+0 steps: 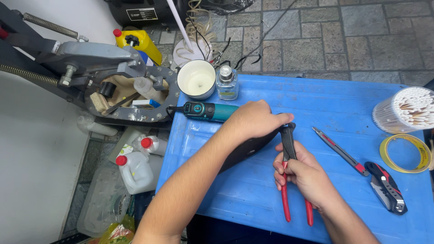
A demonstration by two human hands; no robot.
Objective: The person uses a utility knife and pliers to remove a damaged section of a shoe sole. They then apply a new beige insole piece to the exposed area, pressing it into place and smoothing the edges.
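Note:
My left hand (pixel 257 119) lies over a dark curved piece (pixel 246 149), perhaps a shoe sole, and holds it down on the blue plastic table (pixel 289 95). My right hand (pixel 304 177) grips red-handled pincers (pixel 289 171); their black jaws (pixel 287 131) bite at the dark piece's edge just under my left fingers. A teal rotary tool (pixel 209 111) lies behind my left hand.
On the table stand a white cup (pixel 196 79), a small glass bottle (pixel 227 82), a tub of cotton swabs (pixel 404 110), a yellow tape roll (pixel 405 153), a red-black utility knife (pixel 340 150) and a folding knife (pixel 387 187). A grey machine (pixel 113 72) and white jugs (pixel 135 169) sit left.

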